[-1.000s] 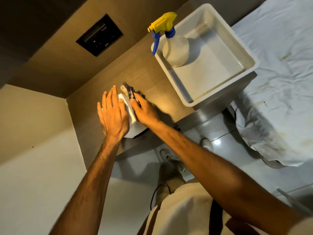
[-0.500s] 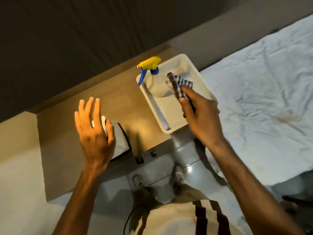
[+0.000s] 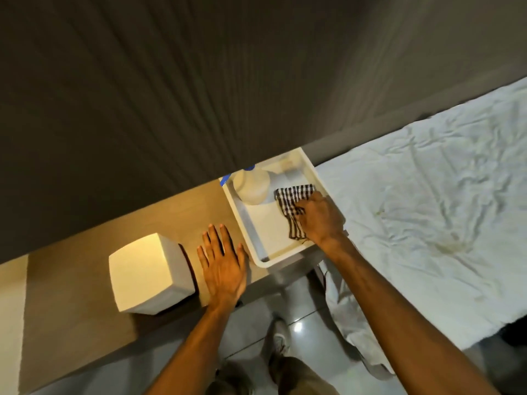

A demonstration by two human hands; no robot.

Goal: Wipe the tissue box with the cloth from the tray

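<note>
Hands over wooden shelf.

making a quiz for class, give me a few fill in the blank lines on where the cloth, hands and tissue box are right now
1. The checked cloth lies inside the white ____.
2. The ____ hand rests on the cloth.
3. The left hand lies flat between the tissue box and the ____.
4. The spray bottle stands in the tray beside the ____.

Missing: tray; right; tray; cloth

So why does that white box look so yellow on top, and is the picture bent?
Head view: a warm light falls from above onto the white cube-shaped tissue box, and it throws a dark shadow to its right, beside the left hand. The wide-angle lens bows the wooden shelf edge. A small glare spot shines on the grey floor tiles.
</note>
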